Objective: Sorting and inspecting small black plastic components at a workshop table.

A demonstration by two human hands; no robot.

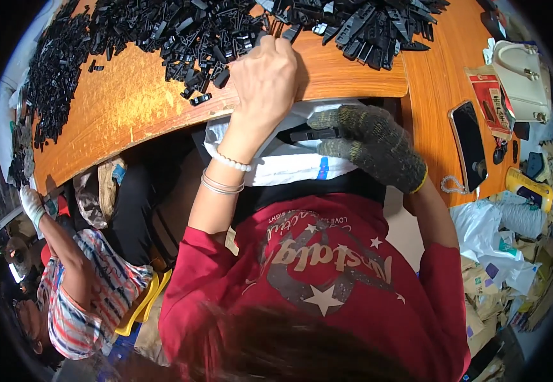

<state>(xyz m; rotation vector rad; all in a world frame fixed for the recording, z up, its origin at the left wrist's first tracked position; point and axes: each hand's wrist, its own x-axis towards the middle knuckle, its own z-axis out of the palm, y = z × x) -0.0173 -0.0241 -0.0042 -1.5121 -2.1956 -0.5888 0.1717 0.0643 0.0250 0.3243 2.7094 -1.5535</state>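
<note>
My left hand (264, 76), bare with a bead bracelet and thin bangles at the wrist, reaches onto the orange wooden table (123, 108). Its fingers curl into a heap of small black plastic parts (193, 32); what they grip is hidden. My right hand (372, 143) wears a dark knitted glove and holds a flat black plastic piece (315, 134) just below the table's edge. That piece is over a white plastic bag (289, 165) lying in my lap, above my red shirt.
More black parts (53, 76) spread along the table's left side and far right (378, 28). A dark phone (469, 145), a red packet (493, 102) and a white handbag (524, 79) lie at the right. A co-worker in a striped shirt (92, 299) sits lower left, gloved hand (31, 204) raised.
</note>
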